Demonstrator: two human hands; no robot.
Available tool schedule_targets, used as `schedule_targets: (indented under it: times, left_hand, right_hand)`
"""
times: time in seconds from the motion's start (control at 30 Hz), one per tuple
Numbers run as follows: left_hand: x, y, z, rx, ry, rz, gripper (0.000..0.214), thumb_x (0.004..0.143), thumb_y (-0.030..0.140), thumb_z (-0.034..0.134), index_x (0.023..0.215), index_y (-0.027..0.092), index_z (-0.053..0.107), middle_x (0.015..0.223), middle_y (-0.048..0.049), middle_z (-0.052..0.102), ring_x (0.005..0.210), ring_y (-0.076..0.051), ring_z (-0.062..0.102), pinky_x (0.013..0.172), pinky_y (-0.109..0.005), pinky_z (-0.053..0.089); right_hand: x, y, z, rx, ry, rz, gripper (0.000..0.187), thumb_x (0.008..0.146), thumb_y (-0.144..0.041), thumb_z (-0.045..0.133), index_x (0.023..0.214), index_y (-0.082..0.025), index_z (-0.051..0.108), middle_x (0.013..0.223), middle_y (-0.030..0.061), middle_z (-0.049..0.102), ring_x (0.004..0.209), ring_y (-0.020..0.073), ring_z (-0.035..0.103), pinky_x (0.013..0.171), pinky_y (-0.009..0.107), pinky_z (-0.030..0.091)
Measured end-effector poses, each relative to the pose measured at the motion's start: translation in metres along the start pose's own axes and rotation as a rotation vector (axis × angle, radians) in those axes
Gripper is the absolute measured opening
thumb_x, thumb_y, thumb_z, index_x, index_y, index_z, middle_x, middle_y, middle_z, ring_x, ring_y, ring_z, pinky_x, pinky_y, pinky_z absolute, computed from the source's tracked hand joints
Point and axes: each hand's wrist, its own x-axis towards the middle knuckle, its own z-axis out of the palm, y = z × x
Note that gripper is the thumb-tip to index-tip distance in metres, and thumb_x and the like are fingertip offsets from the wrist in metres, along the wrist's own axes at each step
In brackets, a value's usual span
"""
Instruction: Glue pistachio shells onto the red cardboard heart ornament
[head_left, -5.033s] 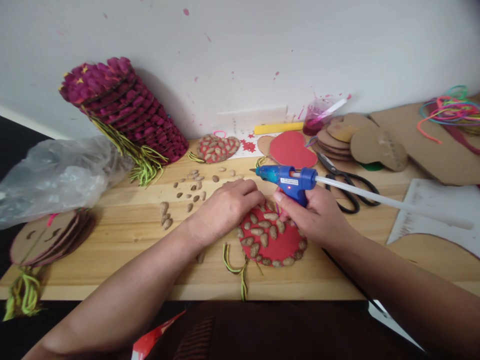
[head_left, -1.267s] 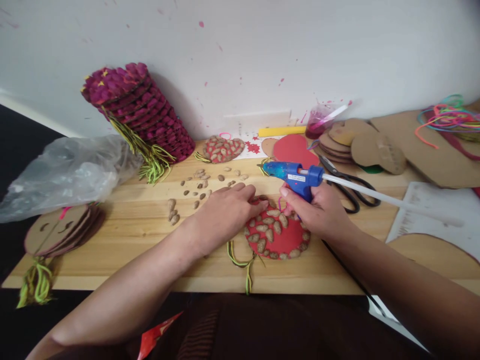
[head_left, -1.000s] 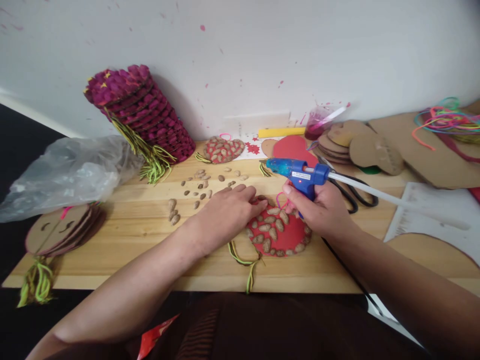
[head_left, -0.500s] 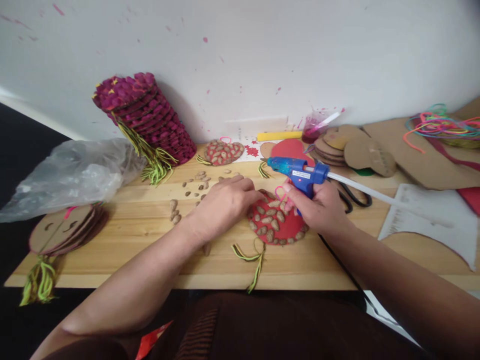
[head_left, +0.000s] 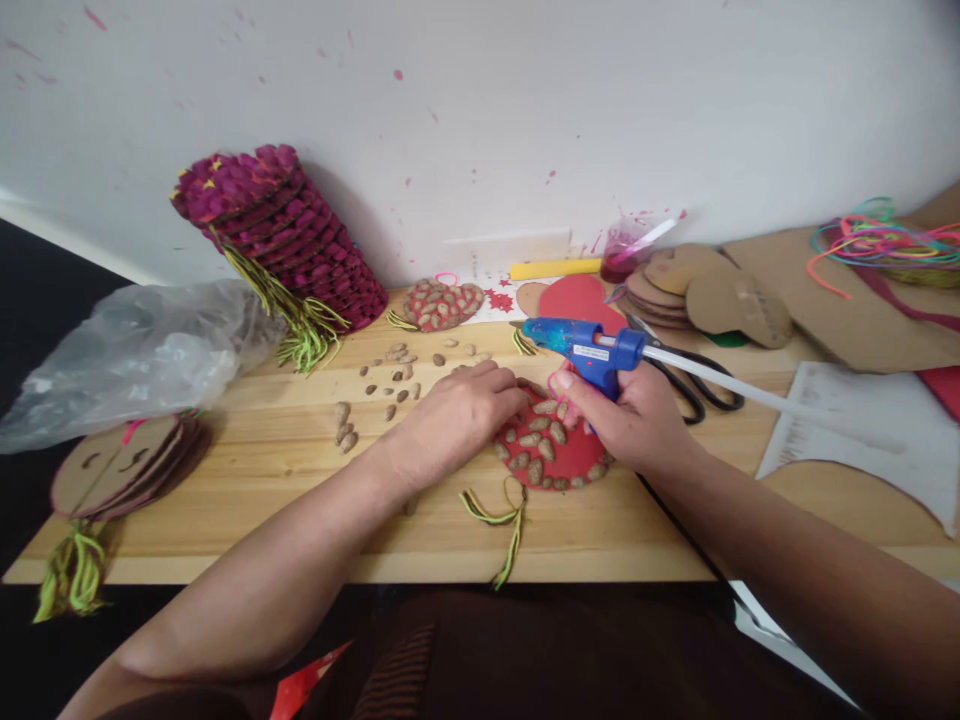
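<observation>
In my right hand [head_left: 637, 410] is a blue hot glue gun [head_left: 604, 365], its nozzle pointing left and a long white glue stick [head_left: 712, 375] sticking out behind. Below it lies a round red disc [head_left: 566, 460] with rows of brown, speckled, pebble-like pieces [head_left: 535, 470] on it, a pink loop at its top and a green yarn tassel [head_left: 516, 530] at its bottom. My left hand [head_left: 472, 405] rests at the disc's upper left edge, fingers curled together; whatever is under the fingertips is hidden. More loose brown pieces [head_left: 400, 353] are scattered beyond my left wrist.
A finished-looking studded red piece [head_left: 442, 303] lies near the wall. Left are a purple stack [head_left: 285, 235], a plastic bag [head_left: 142, 350] and cardboard discs [head_left: 112, 460]. Scissors [head_left: 697, 385], cardboard shapes [head_left: 739, 300] and a cup of purple liquid [head_left: 622, 260] are at the right.
My left hand has shifted slightly, still at the disc's upper left edge, uncovering more loose pieces behind it. The glue gun stays in my right hand, a touch lower and further left.
</observation>
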Motion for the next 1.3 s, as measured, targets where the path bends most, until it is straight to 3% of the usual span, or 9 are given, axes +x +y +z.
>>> schedule_targets:
  times: [0.43, 1.0, 1.13, 1.3]
  left_hand:
    - [-0.001, -0.002, 0.001, -0.013, 0.008, 0.008, 0.016, 0.098, 0.018, 0.054, 0.106, 0.015, 0.067, 0.094, -0.0062, 0.063, 0.085, -0.017, 0.056, 0.074, -0.028, 0.046]
    - [0.001, 0.001, 0.007, 0.096, 0.016, 0.017, 0.014, 0.096, 0.015, 0.055, 0.101, 0.011, 0.067, 0.094, -0.0086, 0.064, 0.085, -0.020, 0.055, 0.077, -0.033, 0.047]
    - [0.003, -0.002, 0.008, -0.237, 0.130, -0.102, 0.013, 0.095, 0.012, 0.055, 0.093, 0.012, 0.069, 0.090, -0.0071, 0.065, 0.085, -0.017, 0.058, 0.079, -0.030, 0.047]
    - [0.003, -0.014, 0.003, -1.153, 0.268, -0.417, 0.013, 0.089, 0.027, 0.068, 0.093, 0.014, 0.069, 0.082, -0.0023, 0.066, 0.071, -0.010, 0.058, 0.069, -0.022, 0.046]
  right_hand:
    - [0.000, 0.009, 0.000, -0.089, 0.024, -0.051, 0.019, 0.092, -0.035, 0.061, 0.080, -0.021, 0.062, 0.063, -0.0001, 0.064, 0.062, 0.0173, 0.061, 0.068, 0.034, 0.052]
    - [-0.001, 0.003, -0.001, -0.051, 0.009, -0.033, 0.021, 0.093, -0.034, 0.060, 0.076, -0.022, 0.061, 0.057, -0.0017, 0.062, 0.053, 0.0155, 0.062, 0.058, 0.030, 0.051]
    - [-0.002, 0.001, -0.002, -0.008, 0.051, -0.013, 0.019, 0.091, -0.035, 0.062, 0.077, -0.022, 0.061, 0.057, -0.0018, 0.063, 0.050, 0.0157, 0.062, 0.053, 0.029, 0.051]
    - [-0.006, -0.009, -0.006, 0.129, 0.055, 0.016, 0.017, 0.091, -0.035, 0.063, 0.082, -0.021, 0.061, 0.057, -0.0015, 0.064, 0.046, 0.0147, 0.060, 0.046, 0.027, 0.048]
